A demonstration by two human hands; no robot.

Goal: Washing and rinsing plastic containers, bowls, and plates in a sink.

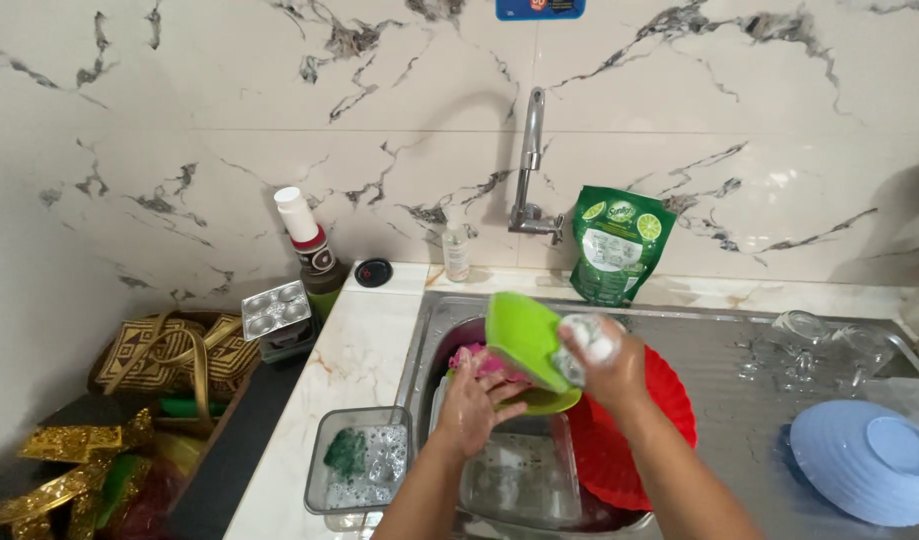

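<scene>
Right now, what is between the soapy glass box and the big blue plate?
In the head view, the sink lies between the soapy glass container and the blue plate, with the person's two hands, a green bowl, a red plate and a clear tub.

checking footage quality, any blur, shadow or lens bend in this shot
Head view: right hand and its soapy sponge slightly motion-blurred; green bowl sharp; tap casts a curved shadow on the marble wall; sink rim bows from wide-angle distortion.

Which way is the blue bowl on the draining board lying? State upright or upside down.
Upside down. The blue bowl rests rim-down on the draining board, with its flat base ring facing up.
</scene>
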